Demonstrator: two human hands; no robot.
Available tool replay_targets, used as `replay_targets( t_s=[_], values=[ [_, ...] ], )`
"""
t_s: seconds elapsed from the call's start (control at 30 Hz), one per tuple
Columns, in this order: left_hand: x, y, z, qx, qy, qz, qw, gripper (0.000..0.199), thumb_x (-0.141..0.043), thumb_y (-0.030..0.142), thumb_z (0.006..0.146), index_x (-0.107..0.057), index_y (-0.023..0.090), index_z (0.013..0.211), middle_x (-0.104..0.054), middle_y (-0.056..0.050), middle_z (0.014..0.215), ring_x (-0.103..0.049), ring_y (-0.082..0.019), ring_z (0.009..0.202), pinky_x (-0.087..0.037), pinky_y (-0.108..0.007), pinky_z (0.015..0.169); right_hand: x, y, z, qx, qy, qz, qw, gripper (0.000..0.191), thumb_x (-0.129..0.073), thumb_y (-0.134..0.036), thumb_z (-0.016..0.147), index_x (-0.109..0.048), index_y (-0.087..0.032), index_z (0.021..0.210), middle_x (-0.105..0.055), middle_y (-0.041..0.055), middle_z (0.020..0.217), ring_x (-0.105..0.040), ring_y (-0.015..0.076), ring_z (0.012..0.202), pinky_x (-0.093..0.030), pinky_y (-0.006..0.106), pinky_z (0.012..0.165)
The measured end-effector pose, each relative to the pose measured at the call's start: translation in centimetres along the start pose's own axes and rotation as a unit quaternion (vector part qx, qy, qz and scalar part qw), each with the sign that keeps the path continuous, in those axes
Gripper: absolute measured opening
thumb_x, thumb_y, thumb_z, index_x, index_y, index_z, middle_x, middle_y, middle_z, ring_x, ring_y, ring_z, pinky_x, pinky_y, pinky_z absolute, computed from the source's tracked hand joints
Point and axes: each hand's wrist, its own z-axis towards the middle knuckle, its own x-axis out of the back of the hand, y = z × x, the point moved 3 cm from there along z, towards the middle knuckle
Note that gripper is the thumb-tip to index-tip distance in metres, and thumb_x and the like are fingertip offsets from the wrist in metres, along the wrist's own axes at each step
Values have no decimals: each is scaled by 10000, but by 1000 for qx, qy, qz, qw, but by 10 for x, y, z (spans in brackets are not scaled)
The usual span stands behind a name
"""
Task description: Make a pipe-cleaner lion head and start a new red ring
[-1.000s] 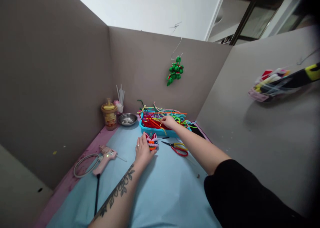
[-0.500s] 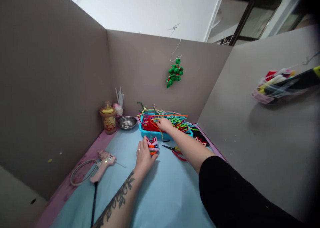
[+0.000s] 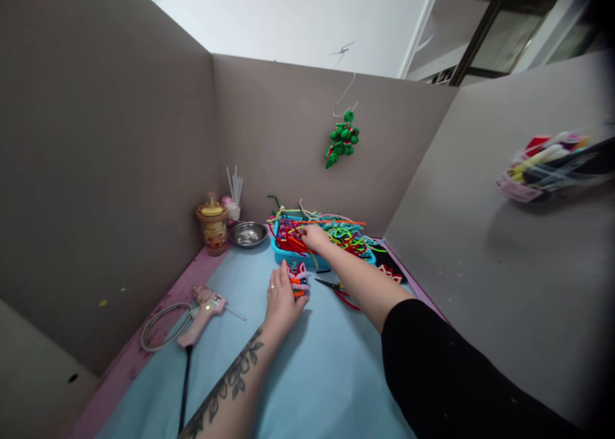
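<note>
My left hand (image 3: 282,296) curls around the side of a small colourful pipe-cleaner figure (image 3: 300,286) on the cloth. It has pink and red ear-like points, with orange, lilac and blue bands below. Inside the blue basket (image 3: 294,257), my right hand (image 3: 316,238) is among many loose pipe cleaners (image 3: 346,234). Its fingers look pinched together by the red ones; what lies between them is hidden. Under my right forearm are pliers (image 3: 336,288) with red and yellow handles, jaws pointing left.
A pink glue gun (image 3: 204,317) with its cord lies at left. Behind it stand a metal bowl (image 3: 248,234), a brown cup (image 3: 212,229) and white glue sticks (image 3: 235,186). Red-and-white pieces (image 3: 390,273) lie on black at right. Grey panels (image 3: 278,118) surround the table.
The whole view has shifted slightly, so things appear a little further right. Both hands keep nearly the same places, left at the figure and right in the basket.
</note>
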Motion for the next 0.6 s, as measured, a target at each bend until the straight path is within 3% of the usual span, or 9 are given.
replay_targets(
  t_s=[0.27, 0.37, 0.5, 0.6],
  values=[
    [1, 1, -1, 13, -5, -12, 1000, 933, -643, 271, 684, -130, 113, 1447, -308, -223, 1437, -217, -359, 1374, -228, -474, 1099, 18, -14, 8, 52, 79, 168, 981, 198, -493, -265, 773, -651, -159, 824, -680, 27, 786, -590, 137, 713, -435, 220, 677],
    [1, 0, -1, 11, -7, -9, 1000, 934, -642, 279, 686, -130, 101, 1447, -309, -224, 1435, -218, -357, 1372, -226, -469, 1102, 31, -26, 12, 53, 108, 274, 954, 248, -482, -357, 780, -606, -154, 848, -643, 8, 726, -552, 112, 618, -439, 214, 616],
    [2, 0, 0, 12, -6, -8, 1000, 941, -641, 300, 695, -118, 91, 1448, -310, -233, 1429, -225, -359, 1368, -243, -476, 1091, 51, -40, 14, 45, 118, 552, 824, 259, -612, -406, 690, -532, -175, 778, -548, -37, 613, -502, 87, 528, -429, 200, 543],
    [3, -1, 0, 4, 1, -16, 1000, 946, -643, 298, 695, -105, 118, 1452, -314, -218, 1430, -238, -348, 1366, -245, -479, 1088, 71, -49, 12, 42, 131, 635, 760, 284, -666, -398, 659, -509, -192, 777, -555, -39, 639, -496, 73, 528, -424, 182, 529]
  ],
)
